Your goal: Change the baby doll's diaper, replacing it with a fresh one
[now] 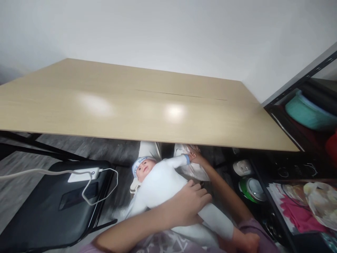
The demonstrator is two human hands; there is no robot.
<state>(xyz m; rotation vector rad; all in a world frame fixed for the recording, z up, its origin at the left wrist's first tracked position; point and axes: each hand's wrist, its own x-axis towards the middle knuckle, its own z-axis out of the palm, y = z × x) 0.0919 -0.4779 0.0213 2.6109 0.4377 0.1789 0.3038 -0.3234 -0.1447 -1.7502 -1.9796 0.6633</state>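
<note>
Doll held across the lap, seen from above: the doll [164, 182] lies under the left hand [193, 201], short of the near edge of the worktop [158, 121]. The left hand is partly closed — its fingers bend over the doll's hip and have hold of it. The right hand [199, 158], beyond the left, meets the doll's outstretched hand at the blue cuff [187, 159]; whether it grips or merely touches cannot be told. As to progress, the white suit [173, 175] and the lettered cap [139, 163] are already on and the doll is in hand, not set down; how much handling remains cannot be judged from this view. The long axis runs aslant — the head points away and leftward from the left hand, face up, and the bare foot [247, 241] points rightward and nearer the body.
</note>
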